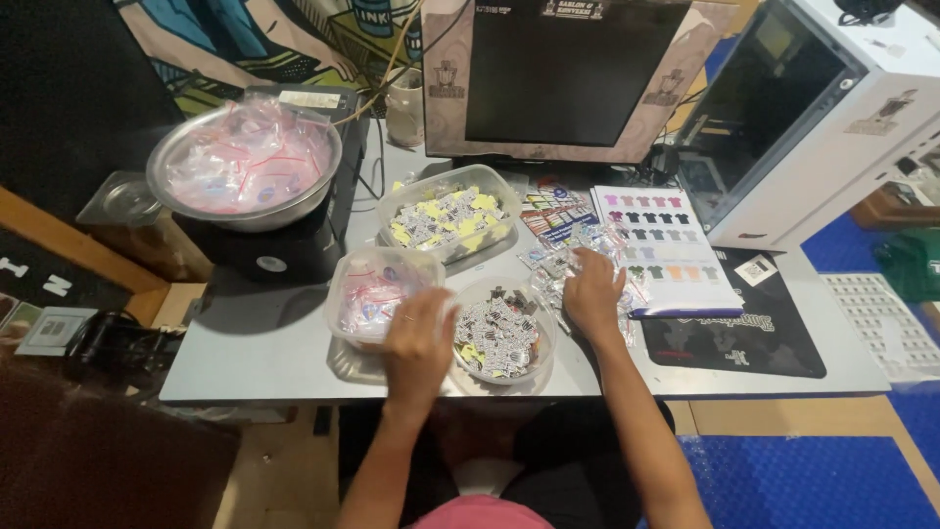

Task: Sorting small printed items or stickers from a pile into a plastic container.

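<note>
Two hands work over a grey tabletop (284,358), both seen from above. The left hand (419,345) hovers near the front edge, its fingers loosely curled over the gap between two clear plastic tubs; whether it pinches anything cannot be told from this angle. The right hand (591,290) lies a little farther back, palm down with fingers spread, resting on a loose pile of small clear packets (560,263) near the middle of the tabletop. There are three clear plastic tubs. The one just left of the left hand (370,292) holds small bags with red strips, the one between the two hands (501,338) holds black-and-white printed pieces with a few yellow ones, and the third (448,216), set farther back toward the rear edge, holds many yellow and printed pieces. One metal bowl (245,167), heaped with clear bags showing red strips, sits on a black box (284,250) at the left rear corner. One sheet printed with rows of small coloured shirts (658,245) lies right of the packet pile, overlapping one black mat (754,333) toward the right edge. One dark monitor (563,73) stands at the rear edge, with one white computer case (813,113) at the right rear corner.
</note>
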